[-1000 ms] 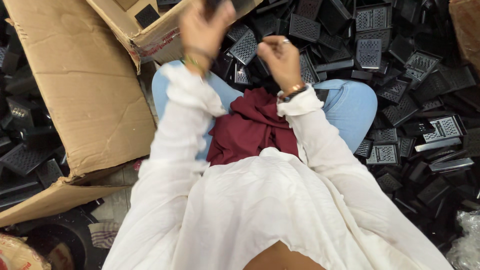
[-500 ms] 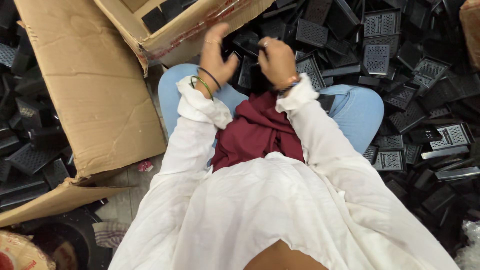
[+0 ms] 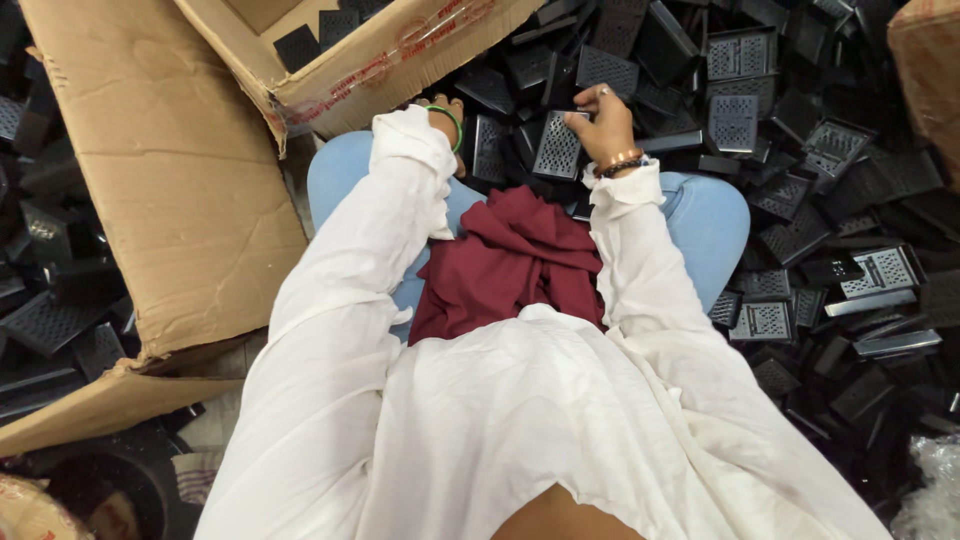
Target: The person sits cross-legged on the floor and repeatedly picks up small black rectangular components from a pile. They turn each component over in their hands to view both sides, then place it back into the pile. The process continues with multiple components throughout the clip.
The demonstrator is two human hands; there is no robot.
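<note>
A large open cardboard box (image 3: 360,60) is sitting at top centre, holding a few black pieces, its flattened flap (image 3: 170,200) lying to the left. A maroon cloth (image 3: 510,260) is resting on a light-blue cushion (image 3: 715,215). Crinkled clear plastic (image 3: 925,490) is showing at bottom right.

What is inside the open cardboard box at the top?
Inside the cardboard box, a few black perforated parts lie on its brown floor. Its front wall hides the rest.
</note>
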